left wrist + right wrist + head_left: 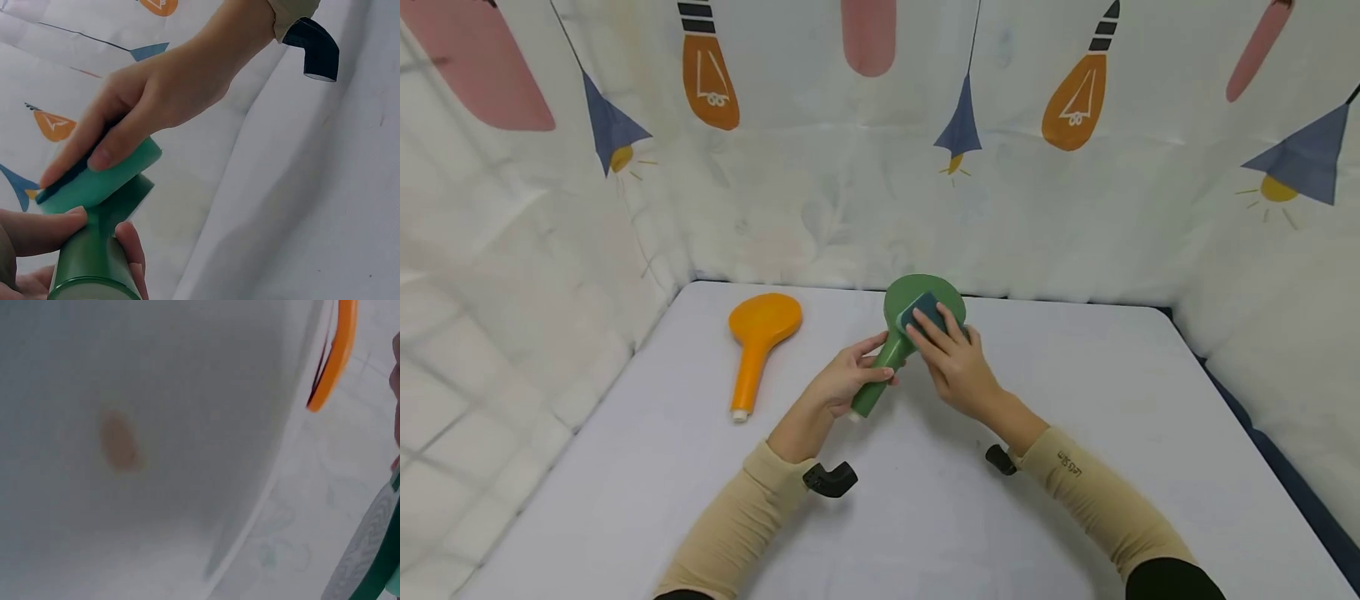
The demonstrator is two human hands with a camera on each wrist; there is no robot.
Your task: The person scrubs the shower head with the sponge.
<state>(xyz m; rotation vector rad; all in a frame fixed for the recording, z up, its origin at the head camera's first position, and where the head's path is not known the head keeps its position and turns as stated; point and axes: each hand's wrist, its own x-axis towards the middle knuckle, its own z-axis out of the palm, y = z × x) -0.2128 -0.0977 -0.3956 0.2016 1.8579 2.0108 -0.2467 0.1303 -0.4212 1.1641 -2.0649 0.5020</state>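
Observation:
A green paddle-shaped thing [870,398] with a round flat head, a thick handle and a white end is tilted above the white table. My left hand [838,382] grips its handle, thumb on the near side and fingers curled round. My right hand [961,367] holds a sponge [119,179], light green with a dark blue-green face, between thumb and fingers, against the round head. In the right wrist view, the head's far side [364,550] looks grey and textured inside a green edge. The right hand's palm is hidden in the left wrist view.
A similar orange paddle-shaped thing [760,342] with a white end lies on the table [1075,392], left of my left hand. White cloth walls [850,200] printed with lamps and bulbs stand behind and at both sides. Black curved pieces [830,480] sit at both wrists.

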